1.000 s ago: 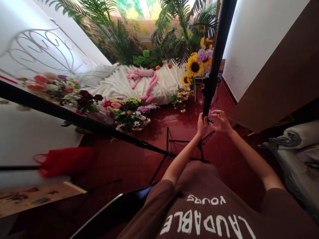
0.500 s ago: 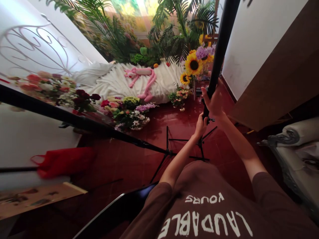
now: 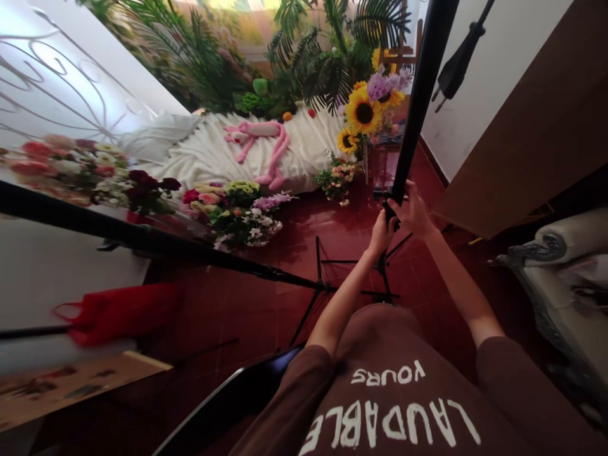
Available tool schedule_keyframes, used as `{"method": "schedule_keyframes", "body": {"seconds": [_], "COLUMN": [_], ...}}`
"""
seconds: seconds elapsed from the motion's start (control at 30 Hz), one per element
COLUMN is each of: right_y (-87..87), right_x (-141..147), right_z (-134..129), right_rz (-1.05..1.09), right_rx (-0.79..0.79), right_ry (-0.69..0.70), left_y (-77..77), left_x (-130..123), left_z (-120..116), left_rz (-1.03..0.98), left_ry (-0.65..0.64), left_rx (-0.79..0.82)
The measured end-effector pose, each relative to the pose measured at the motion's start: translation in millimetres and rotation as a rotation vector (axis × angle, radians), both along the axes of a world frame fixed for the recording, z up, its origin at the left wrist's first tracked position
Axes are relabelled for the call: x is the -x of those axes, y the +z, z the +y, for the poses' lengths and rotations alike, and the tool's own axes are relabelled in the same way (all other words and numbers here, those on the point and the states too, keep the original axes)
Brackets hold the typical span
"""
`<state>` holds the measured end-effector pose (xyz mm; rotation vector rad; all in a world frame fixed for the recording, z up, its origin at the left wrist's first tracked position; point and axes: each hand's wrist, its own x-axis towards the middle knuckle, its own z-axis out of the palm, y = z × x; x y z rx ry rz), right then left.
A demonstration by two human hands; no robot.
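A black light stand (image 3: 414,120) rises steeply in front of me, its tripod legs spread on the floor below. My left hand (image 3: 381,234) is wrapped around the pole just under a collar with a knob (image 3: 380,194). Slightly higher, my right hand (image 3: 412,210) has its fingers closed at the collar joint, on the pole's right side. What the right fingertips press on is partly hidden. A black two-pin plug (image 3: 456,73) hangs on a cord to the right of the pole.
A second black stand (image 3: 142,231) slants across the left, its base near the first. Behind are flower bunches (image 3: 247,212), a pink plush toy (image 3: 266,142) on white cloth (image 3: 199,149), and sunflowers (image 3: 363,113). A red bag (image 3: 118,310) lies left; a carved sofa (image 3: 555,278) stands right.
My right hand has moved down slightly and its spread fingers have closed at the collar. The left hand keeps its hold. The plug has come into view at upper right.
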<state>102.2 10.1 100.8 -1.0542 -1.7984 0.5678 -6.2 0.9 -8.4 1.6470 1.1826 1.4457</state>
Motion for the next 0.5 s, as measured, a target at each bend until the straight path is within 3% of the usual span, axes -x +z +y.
{"method": "schedule_keyframes", "body": {"seconds": [0.23, 0.37, 0.5], "right_y": [-43.0, -61.4, -63.5], "right_x": [-58.9, -61.1, -50.8], "right_z": [-27.8, -34.9, -35.8], "right_rz": [-0.16, -0.111, 0.08], "right_rx": [0.117, 0.195, 0.267], "right_ry": [0.012, 0.004, -0.081], "left_y": [3.5, 6.6, 8.5], "left_x": [2.4, 6.0, 8.3], "left_z": [-0.6, -0.8, -0.7], "left_rz": [0.02, 0.016, 0.017], "left_ry": [-0.014, -0.053, -0.086], "left_rx": [0.006, 0.006, -0.005]}}
